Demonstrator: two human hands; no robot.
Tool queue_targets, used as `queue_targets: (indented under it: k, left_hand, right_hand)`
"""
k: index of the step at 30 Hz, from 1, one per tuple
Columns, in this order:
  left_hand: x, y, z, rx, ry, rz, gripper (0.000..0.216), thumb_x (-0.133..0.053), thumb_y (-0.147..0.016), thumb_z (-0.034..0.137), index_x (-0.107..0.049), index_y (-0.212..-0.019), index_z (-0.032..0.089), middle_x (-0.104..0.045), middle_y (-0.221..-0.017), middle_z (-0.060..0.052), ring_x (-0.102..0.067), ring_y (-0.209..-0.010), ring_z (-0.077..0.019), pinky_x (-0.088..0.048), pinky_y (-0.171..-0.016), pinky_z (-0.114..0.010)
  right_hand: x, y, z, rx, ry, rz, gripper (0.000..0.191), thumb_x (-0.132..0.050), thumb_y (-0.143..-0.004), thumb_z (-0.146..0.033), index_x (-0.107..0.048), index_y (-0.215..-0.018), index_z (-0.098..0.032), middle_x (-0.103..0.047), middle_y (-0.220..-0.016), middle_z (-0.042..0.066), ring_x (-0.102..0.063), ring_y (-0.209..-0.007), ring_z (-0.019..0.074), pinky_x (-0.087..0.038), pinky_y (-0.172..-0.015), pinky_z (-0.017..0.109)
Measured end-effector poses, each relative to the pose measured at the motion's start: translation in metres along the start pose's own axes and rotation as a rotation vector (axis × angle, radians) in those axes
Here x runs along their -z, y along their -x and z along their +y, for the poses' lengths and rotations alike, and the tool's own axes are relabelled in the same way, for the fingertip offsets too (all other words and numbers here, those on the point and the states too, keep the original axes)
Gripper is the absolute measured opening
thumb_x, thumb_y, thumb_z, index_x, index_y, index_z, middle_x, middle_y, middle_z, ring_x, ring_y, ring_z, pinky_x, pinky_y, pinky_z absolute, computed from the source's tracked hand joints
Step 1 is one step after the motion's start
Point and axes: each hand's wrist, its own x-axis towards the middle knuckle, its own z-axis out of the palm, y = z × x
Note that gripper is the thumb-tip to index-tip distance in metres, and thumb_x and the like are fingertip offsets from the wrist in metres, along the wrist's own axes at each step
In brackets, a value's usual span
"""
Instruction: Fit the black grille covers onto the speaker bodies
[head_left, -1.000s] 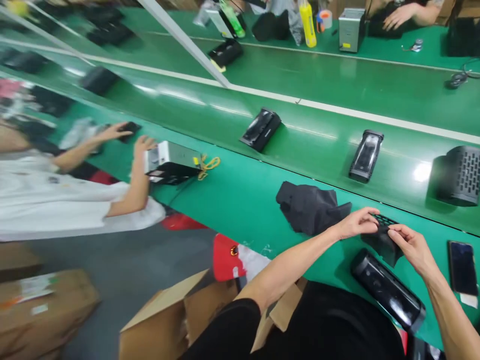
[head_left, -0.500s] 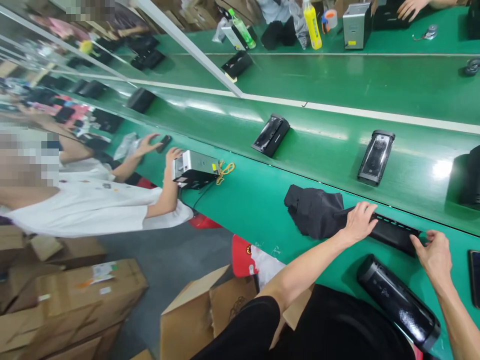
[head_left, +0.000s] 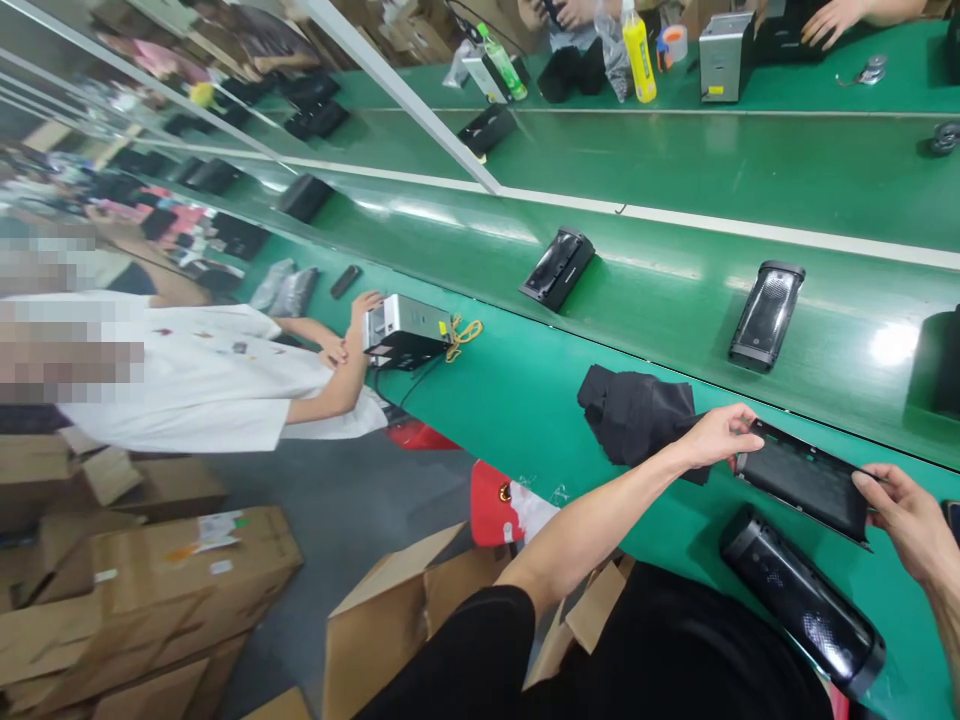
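My left hand [head_left: 718, 436] and my right hand [head_left: 907, 520] hold a long black panel [head_left: 806, 481] by its two ends, lifted a little above the green table [head_left: 525, 400]. Its flat inner face is turned toward me. Under it, near the table's front edge, lies a black cylindrical speaker [head_left: 802, 600]. A crumpled black cloth [head_left: 637, 415] rests just left of my left hand.
On the green conveyor belt [head_left: 660, 290] behind lie several black speaker bodies [head_left: 766, 315]. A person in a white shirt [head_left: 187, 375] sits at my left, a hand on a silver box [head_left: 405, 330]. Cardboard boxes [head_left: 150, 590] stand on the floor. Bottles and other people's hands are across the belt.
The black panel has been lifted off the table and turned, its flat side now facing me. My hands hold it at its ends. The person on the left pulled one arm back.
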Motion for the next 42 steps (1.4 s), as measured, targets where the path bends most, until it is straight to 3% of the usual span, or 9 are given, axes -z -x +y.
queue_targets:
  k: [7, 14, 20, 28, 35, 42]
  left_hand:
    - [-0.004, 0.039, 0.02, -0.034, 0.208, 0.06, 0.059, -0.089, -0.068, 0.061, -0.061, -0.093, 0.016, -0.06, -0.074, 0.005, -0.054, -0.054, -0.0062, -0.045, -0.05, -0.02]
    - [-0.004, 0.055, 0.025, -0.053, 0.259, 0.099, 0.061, -0.093, -0.063, 0.058, -0.062, -0.093, 0.015, -0.059, -0.078, 0.003, -0.052, -0.063, -0.0064, -0.039, -0.056, -0.02]
    - [-0.005, 0.056, 0.022, -0.045, 0.268, 0.108, 0.06, -0.09, -0.066, 0.062, -0.061, -0.092, 0.016, -0.056, -0.073, 0.005, -0.047, -0.059, -0.0056, -0.034, -0.056, -0.021]
    - [-0.002, 0.056, 0.013, -0.04, 0.353, 0.069, 0.068, -0.098, -0.057, 0.052, -0.065, -0.103, 0.015, -0.063, -0.092, 0.0, -0.057, -0.076, -0.0085, -0.044, -0.07, -0.023]
    - [0.0, 0.056, 0.01, -0.034, 0.368, 0.058, 0.068, -0.098, -0.058, 0.054, -0.064, -0.102, 0.015, -0.062, -0.09, 0.0, -0.056, -0.076, -0.009, -0.043, -0.072, -0.024]
    - [0.002, 0.056, 0.007, -0.043, 0.384, 0.071, 0.068, -0.098, -0.058, 0.055, -0.065, -0.102, 0.015, -0.061, -0.088, 0.001, -0.055, -0.074, -0.0082, -0.042, -0.07, -0.023]
  right_hand:
    - [-0.018, 0.05, -0.039, -0.079, -0.38, 0.113, 0.075, -0.105, -0.042, -0.055, -0.07, -0.101, -0.022, -0.046, -0.063, -0.007, -0.043, -0.057, 0.0107, -0.041, -0.05, 0.02]
    - [-0.027, 0.062, -0.037, -0.021, -0.439, 0.082, 0.064, -0.103, -0.052, -0.049, -0.069, -0.1, -0.023, -0.048, -0.064, -0.007, -0.046, -0.057, 0.0117, -0.041, -0.048, 0.019]
    - [-0.027, 0.065, -0.037, -0.035, -0.481, 0.064, 0.067, -0.105, -0.051, -0.045, -0.07, -0.104, -0.023, -0.053, -0.069, -0.006, -0.05, -0.062, 0.0108, -0.045, -0.054, 0.015]
    - [-0.028, 0.066, -0.039, -0.081, -0.528, 0.064, 0.064, -0.106, -0.05, -0.046, -0.072, -0.099, -0.023, -0.054, -0.069, -0.005, -0.049, -0.059, 0.0092, -0.044, -0.051, 0.014]
    - [-0.03, 0.066, -0.041, -0.08, -0.53, 0.069, 0.068, -0.107, -0.047, -0.047, -0.073, -0.1, -0.023, -0.053, -0.067, -0.005, -0.048, -0.057, 0.0087, -0.042, -0.048, 0.014]
    - [-0.03, 0.067, -0.045, -0.097, -0.557, 0.063, 0.06, -0.107, -0.047, -0.044, -0.072, -0.091, -0.021, -0.059, -0.07, -0.004, -0.052, -0.057, 0.009, -0.045, -0.05, 0.015]
